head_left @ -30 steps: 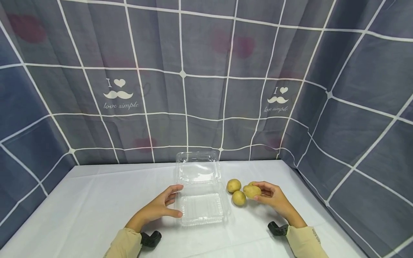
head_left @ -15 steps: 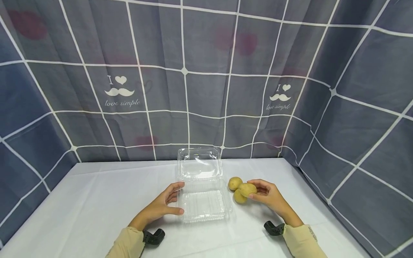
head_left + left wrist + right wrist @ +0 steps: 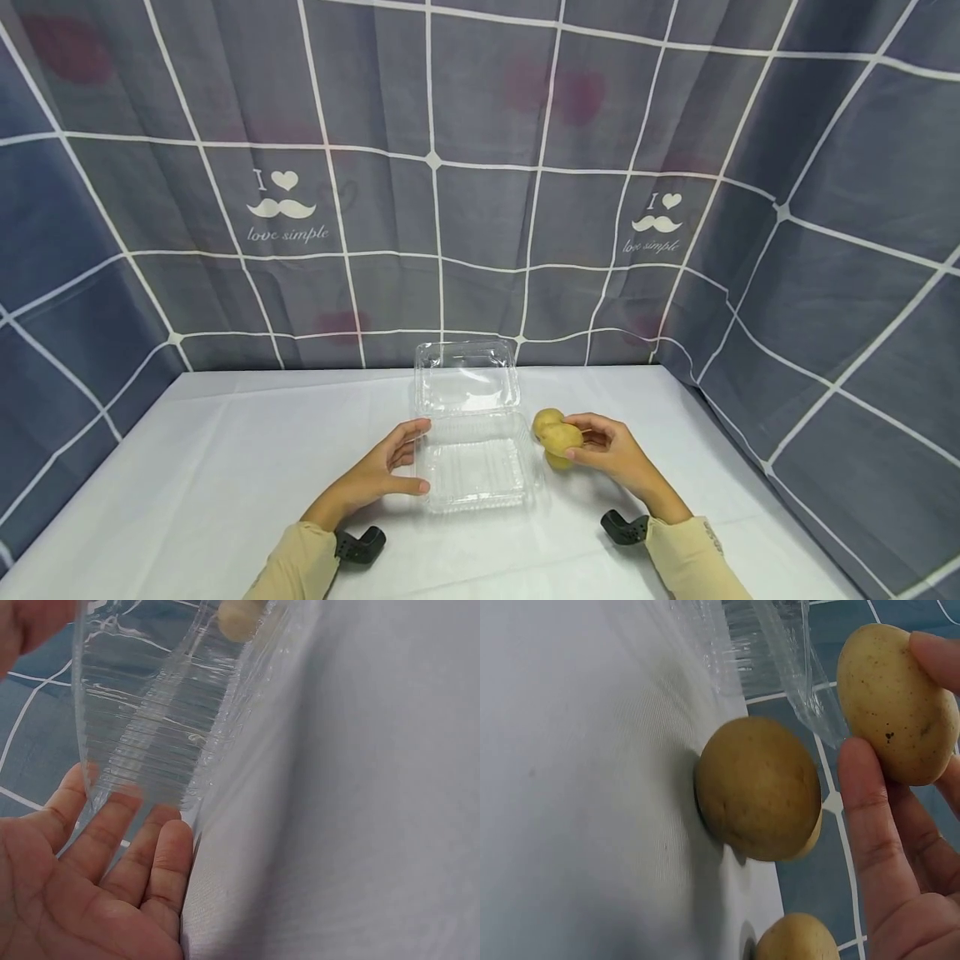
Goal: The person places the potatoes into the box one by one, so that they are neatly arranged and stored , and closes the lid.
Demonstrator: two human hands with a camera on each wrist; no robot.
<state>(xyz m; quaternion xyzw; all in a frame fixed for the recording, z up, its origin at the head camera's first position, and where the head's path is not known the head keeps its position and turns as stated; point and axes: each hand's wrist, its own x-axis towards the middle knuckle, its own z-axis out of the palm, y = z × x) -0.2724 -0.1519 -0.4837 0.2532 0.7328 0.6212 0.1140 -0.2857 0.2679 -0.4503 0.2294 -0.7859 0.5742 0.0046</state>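
Observation:
An open clear plastic clamshell container (image 3: 480, 475) lies on the white table, its lid (image 3: 467, 382) raised at the back. My left hand (image 3: 375, 473) is spread along the container's left side, fingertips and thumb at its edge. In the left wrist view, the fingers (image 3: 97, 840) rest nearly straight against the ribbed wall. Just right of the container, my right hand (image 3: 615, 457) pinches a yellow potato (image 3: 892, 705) between thumb and fingers, raised off the table. Below it in the right wrist view sits another potato (image 3: 757, 787), with one more (image 3: 799, 941) near the lower edge.
Another potato (image 3: 547, 418) lies by the container's right side, partly covered by the held one in the head view. A grey curtain (image 3: 480, 217) with white grid lines stands behind the table (image 3: 247, 467) and along its sides. Black wrist devices (image 3: 362, 546) sit at both cuffs.
My right hand has lifted the potato and carried it left, over the other potatoes and closer to the container. The left hand keeps its place at the container's side. The head view has tilted slightly.

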